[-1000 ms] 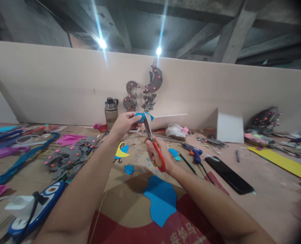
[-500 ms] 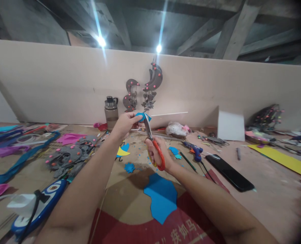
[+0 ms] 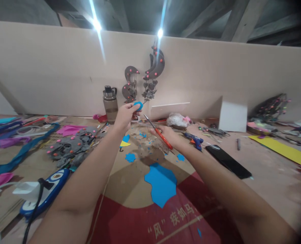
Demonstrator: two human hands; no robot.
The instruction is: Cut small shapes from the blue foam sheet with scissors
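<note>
My left hand (image 3: pixel 125 116) pinches a small rounded blue piece (image 3: pixel 138 105) between thumb and fingers, raised over the far part of the cardboard (image 3: pixel 120 189). In my right hand (image 3: pixel 165 134) are red-handled scissors (image 3: pixel 163 138), their blades closed and pointing up and left, apart from the blue piece. Nearer me on the cardboard lies a large blue sheet with a scalloped edge (image 3: pixel 162 184). A blue flower-like cutout (image 3: pixel 130 157) is to its upper left, and another small blue cutout (image 3: pixel 181 157) lies by my right forearm. Small blue scraps are scattered between.
A bottle (image 3: pixel 110 105) stands by the wall behind my left hand. On the right are a blue glue gun (image 3: pixel 195 139), a black phone (image 3: pixel 228 161) and a yellow strip (image 3: pixel 280 152). Grey felt pieces (image 3: pixel 71 145) and a blue power strip (image 3: pixel 46 193) are left.
The scissors have come away from the blue piece, closed and tilted further left. The held piece looks smaller and rounder. The view has tipped down slightly, and a blue scrap now shows at the lower right.
</note>
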